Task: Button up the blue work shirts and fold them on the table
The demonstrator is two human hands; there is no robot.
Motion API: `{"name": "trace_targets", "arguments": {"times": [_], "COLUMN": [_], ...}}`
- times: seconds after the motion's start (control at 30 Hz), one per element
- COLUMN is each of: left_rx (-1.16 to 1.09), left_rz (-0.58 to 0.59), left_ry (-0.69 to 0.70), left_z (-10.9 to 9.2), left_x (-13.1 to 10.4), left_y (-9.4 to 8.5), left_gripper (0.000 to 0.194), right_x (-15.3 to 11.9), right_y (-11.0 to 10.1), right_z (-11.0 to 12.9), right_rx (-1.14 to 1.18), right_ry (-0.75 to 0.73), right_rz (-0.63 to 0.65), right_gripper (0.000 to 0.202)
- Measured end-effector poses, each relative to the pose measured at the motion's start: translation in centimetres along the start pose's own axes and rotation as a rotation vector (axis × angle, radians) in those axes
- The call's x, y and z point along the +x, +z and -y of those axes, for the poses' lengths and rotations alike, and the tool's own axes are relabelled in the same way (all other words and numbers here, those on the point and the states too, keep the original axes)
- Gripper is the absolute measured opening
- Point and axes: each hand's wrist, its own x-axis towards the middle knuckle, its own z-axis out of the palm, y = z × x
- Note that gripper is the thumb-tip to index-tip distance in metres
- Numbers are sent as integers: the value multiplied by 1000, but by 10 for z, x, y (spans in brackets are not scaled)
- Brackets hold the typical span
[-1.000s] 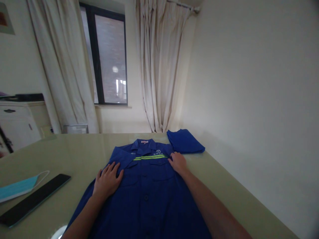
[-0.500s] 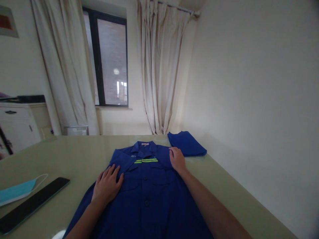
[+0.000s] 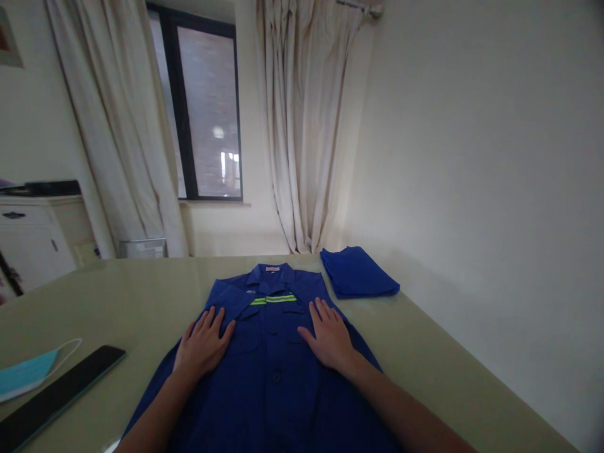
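A dark blue work jacket (image 3: 276, 402) lies front side up on the table, its collar pointing to the far edge. Yellow-green reflective strips cross its chest, and a small label shows inside the collar. The sleeves are folded in over the front. My left hand (image 3: 202, 340) rests flat on the folded sleeve at the left, fingers apart. On the right side of the chest lies my right hand (image 3: 330, 333), palm down with fingers spread. Neither hand grips the cloth. The jacket's lower end runs out of view.
A folded blue cloth (image 3: 361, 272) lies at the table's far right corner. On the left are a light blue face mask (image 3: 28, 374) and a long black flat object (image 3: 61, 396). The pale green table (image 3: 155, 283) meets a wall on the right. Curtains and a window stand behind.
My right hand has moved from the right shoulder down and toward me, opening from bent fingers to a flat spread on the chest. My left hand stays nearly in place.
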Motion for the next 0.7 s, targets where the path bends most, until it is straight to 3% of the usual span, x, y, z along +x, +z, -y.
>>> {"name": "trace_targets", "arguments": {"times": [0.13, 0.3, 0.4, 0.47, 0.53, 0.6, 0.7], "left_rx": [-2, 35, -58, -182, -305, -361, -335], "left_rz": [-77, -101, -83, -42, 31, 129, 165], "left_ry": [51, 30, 110, 225, 323, 360, 347], "left_z": [-5, -17, -20, -11, 9, 41, 90], "left_x": [4, -12, -31, -55, -92, -139, -214], "left_y": [-15, -40, -50, -55, -58, -56, -43], "left_gripper": [63, 58, 52, 49, 52, 55, 65], "right_x": [-35, -32, -31, -40, -62, -97, -163], "right_y": [5, -3, -14, -25, -39, -55, -77], "right_z": [-5, -3, 3, 6, 7, 1, -20], "right_rx": [63, 67, 86, 108, 148, 202, 243], "right_ry": [-21, -14, -49, -117, -200, -263, -287], "right_rz": [94, 91, 12, -68, -90, -23, 133], "right_gripper": [79, 75, 61, 52, 46, 46, 55]}}
